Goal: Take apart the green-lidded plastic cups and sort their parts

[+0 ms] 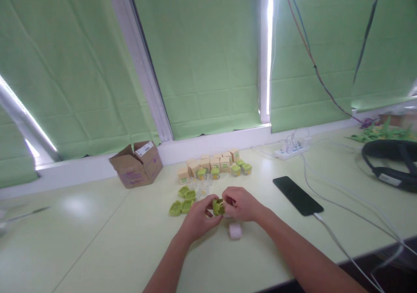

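Note:
My left hand (199, 220) grips a small green plastic lid (217, 207), its hollow side turned towards my right hand. The fingers of my right hand (243, 204) are pinched together at the lid's opening; a pale thin bit shows by the fingertips, too small to name. Just below lies a small pinkish-white block (235, 231) on the table. Left of my hands sit several loose green lids (187, 205), hollow side up. Behind them are transparent plastic cups (203, 188).
Small tan boxes (224, 164) stand in a cluster at the back, with green-topped containers (236, 169) before them. An opened cardboard box (138, 167) is at left. To the right lie a phone (297, 195) on a cable, a power strip (291, 151) and a black headset (391, 164).

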